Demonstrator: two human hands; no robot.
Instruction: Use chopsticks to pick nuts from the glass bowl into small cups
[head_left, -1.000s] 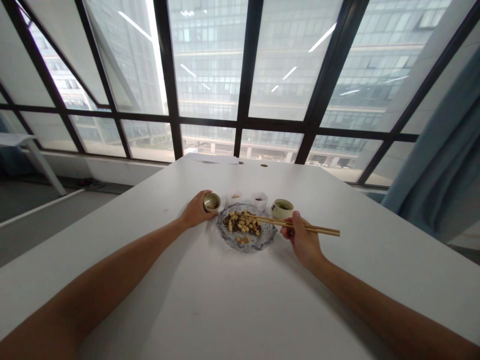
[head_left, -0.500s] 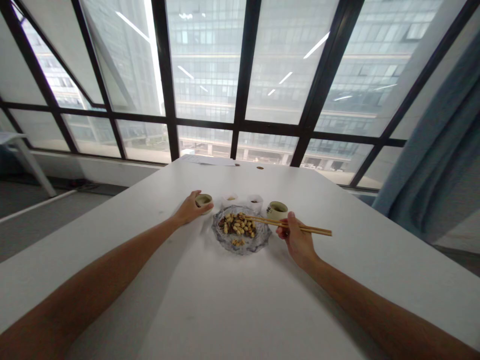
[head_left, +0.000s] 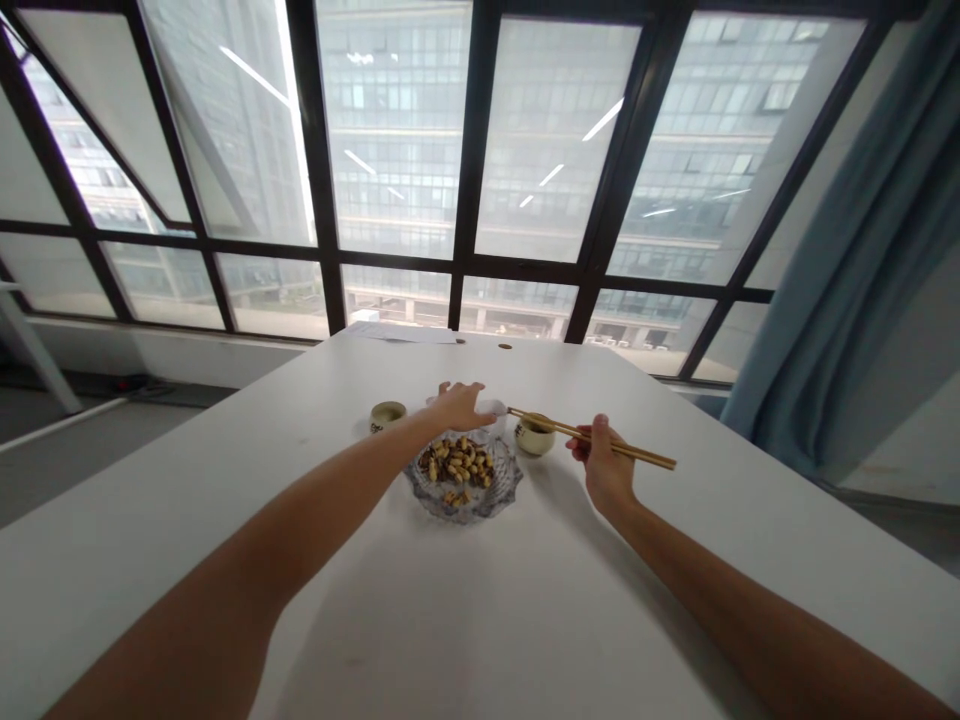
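My left hand (head_left: 459,407) reaches across the back of a clear glass dish (head_left: 469,512), fingers spread, at a small white cup (head_left: 492,409); whether it touches the cup I cannot tell. Peanuts (head_left: 459,458) and darker bits lie in the dish. A second white cup is mostly hidden behind that hand. Wooden chopsticks (head_left: 553,425) are held in my right hand (head_left: 607,468), with their tips beside the white cup and above the rim of a green cup (head_left: 534,440). Another green cup (head_left: 387,412) stands left of the dish.
The white table (head_left: 480,610) stretches toward large dark-framed windows. Sheets of paper (head_left: 409,333) lie at its far edge. A blue curtain (head_left: 817,290) hangs on the right. Part of a white-legged table (head_left: 41,350) shows at the left.
My left hand has let go of the left green cup and moved right to the white cups. The chopstick tips have lifted away from the peanuts, to behind the dish's right side.
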